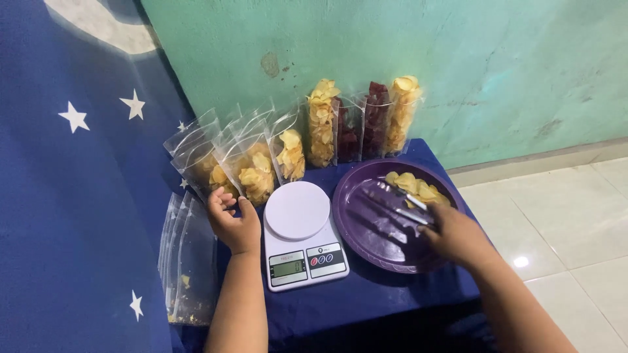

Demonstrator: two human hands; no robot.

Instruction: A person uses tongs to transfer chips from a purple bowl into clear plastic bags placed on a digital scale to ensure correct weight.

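Two hands at work around a white digital scale [302,230] on a low bench [386,291] draped in dark blue cloth.

- Left hand [233,222] — just left of the scale, fingers curled round the lower edge of a clear pouch [250,171] part-filled with yellow chips; gripping it.
- Right hand [456,236] — right of the scale, closed on the handle end of metal tongs [400,201], whose tips lie blurred over the plate.
- Purple plate [367,230] — touching the scale's right side; a small heap of yellow chips [416,187] at its far rim.
- Scale platform — round, bare; display and buttons on the near edge.
- Behind the scale, against the green wall [405,52] — a row of upright clear pouches: several part-filled with yellow chips at left, then full ones, yellow [322,123] and dark red [375,121].
- Left of the scale, beyond the left hand — a stack of flat, nearly empty pouches [190,265].
- Further left — blue fabric with white stars [72,196].
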